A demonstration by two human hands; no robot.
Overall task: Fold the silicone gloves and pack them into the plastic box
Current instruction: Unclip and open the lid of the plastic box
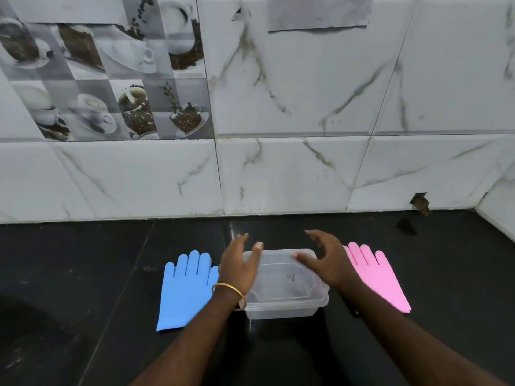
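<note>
Head view shows the plastic box (284, 288) dead centre on the black counter (83, 274), lid on, clear and shallow, its long axis running 9 to 3 o'clock. Both hands hover over it holding nothing: the left hand (239, 267) with fingers spread above the box's 9 o'clock edge, the right hand (324, 260) loosely spread above its 2 o'clock corner. Just beyond each wrist lies a flat, unfolded glove, fingers toward 12: blue glove (185, 291) at 9 o'clock, pink glove (379, 277) at 3, each nearest its own-side hand.
</note>
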